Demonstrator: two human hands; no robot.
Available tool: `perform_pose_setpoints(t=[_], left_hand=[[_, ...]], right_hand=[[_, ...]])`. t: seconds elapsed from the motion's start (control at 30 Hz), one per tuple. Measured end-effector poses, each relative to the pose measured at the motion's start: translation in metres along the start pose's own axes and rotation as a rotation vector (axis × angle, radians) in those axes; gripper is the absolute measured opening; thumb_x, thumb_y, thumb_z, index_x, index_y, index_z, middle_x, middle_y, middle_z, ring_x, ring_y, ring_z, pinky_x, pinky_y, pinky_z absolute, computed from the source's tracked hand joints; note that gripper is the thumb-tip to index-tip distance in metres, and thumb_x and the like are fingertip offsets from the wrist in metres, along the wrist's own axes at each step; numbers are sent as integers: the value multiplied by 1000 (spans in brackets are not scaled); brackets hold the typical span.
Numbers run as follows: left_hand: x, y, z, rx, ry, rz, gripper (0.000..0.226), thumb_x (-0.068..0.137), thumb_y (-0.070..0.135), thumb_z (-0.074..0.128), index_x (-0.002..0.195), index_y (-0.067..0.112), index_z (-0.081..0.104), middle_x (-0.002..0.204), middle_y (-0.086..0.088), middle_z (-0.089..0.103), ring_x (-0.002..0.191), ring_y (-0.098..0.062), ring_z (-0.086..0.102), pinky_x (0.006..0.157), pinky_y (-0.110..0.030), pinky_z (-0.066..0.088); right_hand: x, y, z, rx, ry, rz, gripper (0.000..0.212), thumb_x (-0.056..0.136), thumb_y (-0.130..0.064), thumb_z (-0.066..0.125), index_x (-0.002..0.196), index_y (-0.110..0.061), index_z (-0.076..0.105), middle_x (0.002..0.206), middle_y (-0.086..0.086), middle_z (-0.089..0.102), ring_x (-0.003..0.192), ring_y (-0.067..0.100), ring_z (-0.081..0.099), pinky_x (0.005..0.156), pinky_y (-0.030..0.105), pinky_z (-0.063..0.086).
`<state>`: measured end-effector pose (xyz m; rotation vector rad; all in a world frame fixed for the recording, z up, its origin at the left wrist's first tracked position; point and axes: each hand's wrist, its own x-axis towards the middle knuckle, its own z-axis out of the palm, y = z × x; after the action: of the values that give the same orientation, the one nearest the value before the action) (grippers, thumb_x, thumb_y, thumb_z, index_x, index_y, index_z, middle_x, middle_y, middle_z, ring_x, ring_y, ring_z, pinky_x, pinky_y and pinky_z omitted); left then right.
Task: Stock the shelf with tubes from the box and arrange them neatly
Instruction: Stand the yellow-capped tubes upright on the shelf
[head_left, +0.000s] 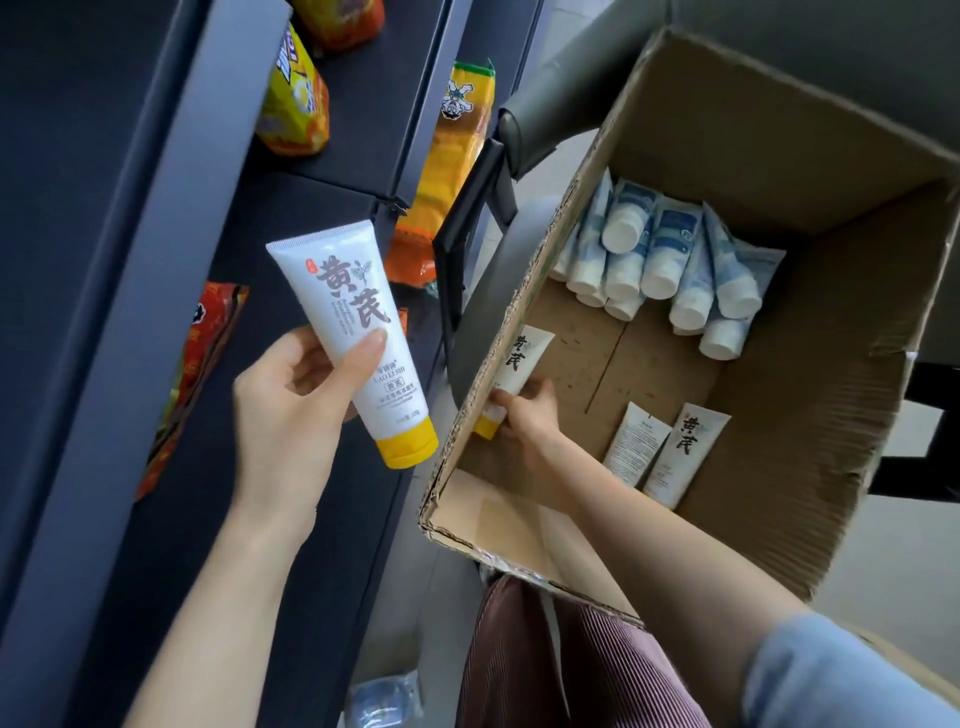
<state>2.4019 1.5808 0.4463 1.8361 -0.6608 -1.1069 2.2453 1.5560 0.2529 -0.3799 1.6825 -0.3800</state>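
My left hand (291, 410) grips a white tube with a yellow cap (353, 332), held cap-down over the dark shelf (322, 218). Inside the open cardboard box (831, 364) my right hand (524, 421) grips a second white yellow-capped tube (522, 358) against the box's left wall. Two more white tubes of that kind (670, 452) lean at the near side of the box floor. Several white-and-blue tubes (670, 260) are bunched at the far side of the box.
Orange and yellow snack bags (447, 176) and a yellow bag (296, 98) lie on the shelf. A red packet (192, 374) sits on a lower level at left. The box rests on a grey chair (535, 119). My striped trousers (561, 670) show below.
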Motion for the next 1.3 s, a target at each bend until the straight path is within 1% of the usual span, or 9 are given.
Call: perform_pose_setpoints(t=[0.23,0.33,0.43,0.5,0.6,0.8,0.93,1.1,1.3], left_hand=[[-2,2,8,-211,-149,-165,36,71,35,66,105,20,66,96,2,71,89,-13,69,61,-26,55],[-8,1,9,-187,-175,-189,41,70,35,66,108,19,65,98,2,71,91,-14,69,61,-27,55],[-18,2,8,-177,-194,-211,43,71,36,66,111,19,64,102,-1,71,95,-17,68,63,-28,55],[-28,4,7,-188,-202,-219,39,74,35,65,109,20,65,102,-1,71,95,-16,68,62,-26,55],[-45,11,3,-191,-212,-216,37,75,35,64,109,20,66,100,-1,72,92,-14,68,60,-24,54],[-84,28,-10,-170,-301,-221,39,73,36,65,109,21,67,99,-1,73,87,-14,69,59,-25,55],[-113,39,-19,-151,-338,-214,27,86,26,61,112,20,65,100,-1,73,90,-16,70,65,-29,55],[-148,68,-38,-153,-370,-138,26,88,19,60,113,17,63,100,-2,73,82,-11,70,60,-23,55],[-184,102,-65,-192,-300,4,27,87,20,62,114,19,61,106,-4,72,96,-20,69,69,-28,57]], right_hand=[[2,-2,-7,19,0,-24,41,81,-9,73,106,-12,41,118,13,59,105,30,61,90,50,51],[-4,2,-23,12,-45,7,40,83,-7,70,109,-12,41,113,10,60,89,23,63,71,41,55],[-20,7,-50,94,-109,54,52,84,-6,69,126,-16,39,105,6,63,81,19,65,57,33,54],[-34,10,-73,156,-153,72,58,85,-7,68,131,-19,35,113,11,63,89,23,67,58,33,54],[-60,12,-103,265,-179,67,54,87,-6,64,132,-18,37,114,13,64,94,26,67,75,40,55],[-126,-7,-142,507,-312,-13,27,92,-13,56,118,-16,51,121,14,60,93,26,64,85,41,49],[-172,-26,-144,560,-407,-83,30,91,-16,54,121,-16,48,108,10,63,87,22,64,75,37,55],[-232,-51,-142,495,-542,-218,44,76,-22,63,118,-14,52,90,6,71,76,18,71,60,31,58],[-285,-81,-145,376,-653,-373,43,76,-28,64,117,-20,53,94,4,73,80,17,71,59,29,57]])
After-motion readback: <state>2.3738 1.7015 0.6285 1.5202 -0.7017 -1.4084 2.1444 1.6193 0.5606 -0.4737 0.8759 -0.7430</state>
